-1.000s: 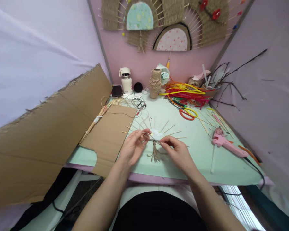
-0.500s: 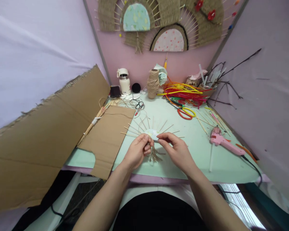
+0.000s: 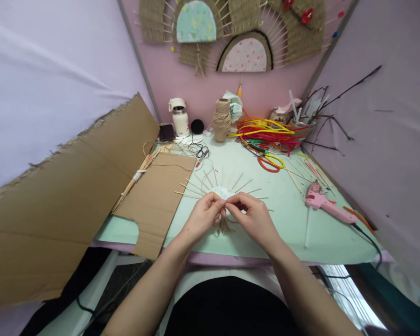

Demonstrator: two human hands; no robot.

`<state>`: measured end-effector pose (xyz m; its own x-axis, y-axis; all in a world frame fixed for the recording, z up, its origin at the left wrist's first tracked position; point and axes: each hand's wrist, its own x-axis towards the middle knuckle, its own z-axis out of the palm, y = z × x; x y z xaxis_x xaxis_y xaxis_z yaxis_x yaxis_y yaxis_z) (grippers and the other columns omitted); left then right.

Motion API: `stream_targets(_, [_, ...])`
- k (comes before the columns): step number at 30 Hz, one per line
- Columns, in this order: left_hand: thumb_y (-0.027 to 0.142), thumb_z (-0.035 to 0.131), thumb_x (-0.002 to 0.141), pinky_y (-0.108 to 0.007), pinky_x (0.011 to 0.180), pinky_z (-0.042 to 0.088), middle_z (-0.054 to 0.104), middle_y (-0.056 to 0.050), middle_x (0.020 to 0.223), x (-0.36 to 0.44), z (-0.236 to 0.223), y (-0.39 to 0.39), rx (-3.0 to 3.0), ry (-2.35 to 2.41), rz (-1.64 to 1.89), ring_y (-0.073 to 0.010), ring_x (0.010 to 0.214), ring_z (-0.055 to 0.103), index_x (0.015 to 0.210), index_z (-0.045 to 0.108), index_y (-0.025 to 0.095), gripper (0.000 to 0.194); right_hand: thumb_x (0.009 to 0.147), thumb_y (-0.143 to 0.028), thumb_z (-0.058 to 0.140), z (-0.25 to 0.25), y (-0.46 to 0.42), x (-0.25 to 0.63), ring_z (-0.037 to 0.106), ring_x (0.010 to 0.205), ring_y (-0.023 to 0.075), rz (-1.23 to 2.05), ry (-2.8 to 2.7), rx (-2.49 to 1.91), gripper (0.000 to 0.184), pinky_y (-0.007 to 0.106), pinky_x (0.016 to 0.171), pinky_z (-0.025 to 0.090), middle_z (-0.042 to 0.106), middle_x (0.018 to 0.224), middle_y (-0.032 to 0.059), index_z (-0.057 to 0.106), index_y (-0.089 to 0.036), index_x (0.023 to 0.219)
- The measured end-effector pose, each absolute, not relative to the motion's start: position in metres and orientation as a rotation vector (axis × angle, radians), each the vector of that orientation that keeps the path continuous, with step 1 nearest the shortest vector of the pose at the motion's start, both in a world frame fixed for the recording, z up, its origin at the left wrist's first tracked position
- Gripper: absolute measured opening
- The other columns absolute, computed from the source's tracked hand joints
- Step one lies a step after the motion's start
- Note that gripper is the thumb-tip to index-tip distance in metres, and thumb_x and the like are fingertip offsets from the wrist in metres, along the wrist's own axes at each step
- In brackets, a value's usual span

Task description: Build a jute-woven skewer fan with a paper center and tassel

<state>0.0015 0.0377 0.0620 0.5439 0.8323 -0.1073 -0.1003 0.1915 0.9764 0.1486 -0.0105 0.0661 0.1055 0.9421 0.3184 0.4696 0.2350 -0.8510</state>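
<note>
My left hand (image 3: 206, 212) is closed in a pinch at the top of a frayed twine tassel (image 3: 224, 226), which hangs below its fingers. My right hand (image 3: 250, 212) is also closed, its thumb and fingertips meeting the left ones; what it pinches is too small to make out. Just beyond the fingertips lies a pale, painted half-round piece (image 3: 222, 191), partly covered by my hands. Thin wooden sticks (image 3: 237, 181) fan out from its curved edge.
Cardboard (image 3: 161, 186) lies left, with bundled sticks (image 3: 131, 184) along it. A pink glue gun (image 3: 325, 204) rests right. Scissors (image 3: 269, 162), a twine spool (image 3: 221, 120), coloured pipe cleaners (image 3: 269, 133) and an uncapped white bottle (image 3: 180, 120) are behind.
My right hand has moved slightly left, so its fingertips now meet those of my left hand. The tassel is now more covered by the hands.
</note>
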Motion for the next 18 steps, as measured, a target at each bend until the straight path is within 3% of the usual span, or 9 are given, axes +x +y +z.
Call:
stream_targets(5, [0.024,0.06,0.085,-0.023,0.06,0.037,0.059,0.003,0.062,-0.012,0.064,0.048,1.646,0.904,0.808,-0.0122,0.059,0.052,0.082,0.06,0.02,0.005,0.086,-0.03,0.057,0.055,-0.011,0.161,0.057,0.063,0.0151,0.612,-1.368,-1.474,0.014,0.027,0.06,0.044,0.066,0.073,0.0016,0.064,-0.02,0.077])
stream_targets(8, [0.02,0.06,0.085,-0.026,0.068,0.04,0.064,0.0,0.069,-0.025,0.054,0.055,1.92,1.029,0.863,-0.0166,0.069,0.057,0.073,0.065,0.022,0.013,0.086,-0.028,0.055,0.045,-0.016,0.17,0.057,0.067,0.0167,0.512,-1.411,-1.549,0.012,0.029,0.062,0.043,0.065,0.074,0.0022,0.062,-0.021,0.079])
stream_targets(13, [0.016,0.056,0.088,-0.033,0.083,0.042,0.071,-0.006,0.089,-0.034,0.035,0.055,2.238,1.175,0.854,-0.0234,0.089,0.06,0.082,0.07,0.023,0.017,0.09,-0.02,0.051,0.029,-0.023,0.17,0.057,0.077,0.0193,0.231,-1.701,-1.596,0.014,0.033,0.073,0.039,0.064,0.077,0.003,0.057,-0.021,0.077])
stream_targets(18, [0.018,0.058,0.089,-0.037,0.084,0.039,0.071,-0.008,0.089,-0.03,0.031,0.05,2.335,1.375,0.836,-0.0264,0.092,0.061,0.085,0.07,0.022,0.014,0.091,-0.017,0.053,0.022,-0.02,0.164,0.056,0.077,0.02,-0.041,-1.837,-1.705,0.016,0.033,0.07,0.031,0.064,0.076,0.0033,0.058,-0.019,0.077])
